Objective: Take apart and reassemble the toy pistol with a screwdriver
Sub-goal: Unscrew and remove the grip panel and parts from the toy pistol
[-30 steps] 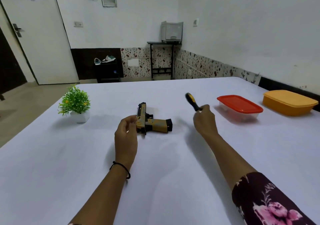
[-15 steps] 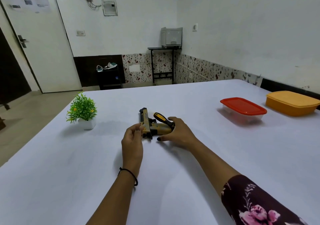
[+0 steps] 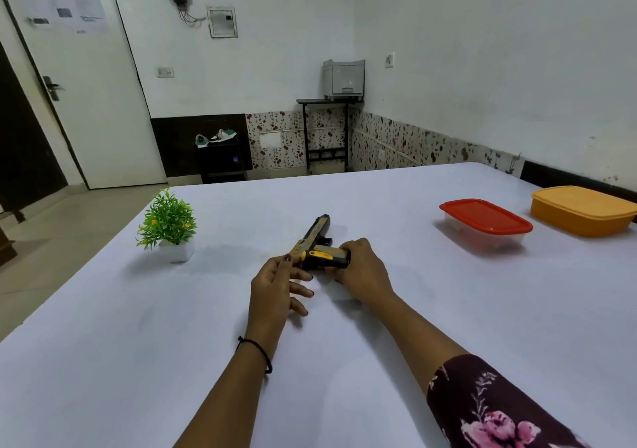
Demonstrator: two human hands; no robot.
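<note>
The tan and black toy pistol (image 3: pixel 314 234) is at mid-table, its barrel pointing away from me and its grip toward my right hand. My right hand (image 3: pixel 362 273) curls round the yellow and black screwdriver (image 3: pixel 320 257), whose handle lies across the pistol's grip; the shaft is hidden. The same hand covers the end of the grip. My left hand (image 3: pixel 278 284) is just left of the pistol's rear. Its index fingertip touches the pistol, and its other fingers are spread loosely above the table.
A small green plant in a white pot (image 3: pixel 169 225) stands to the left on the white table (image 3: pixel 138 344). At the right are a clear box with a red lid (image 3: pixel 485 224) and an orange box (image 3: pixel 582 209).
My right hand has brought the screwdriver from the air on the right to the pistol's grip. The pistol's barrel has swung to point further right. My left hand's fingers have loosened.
</note>
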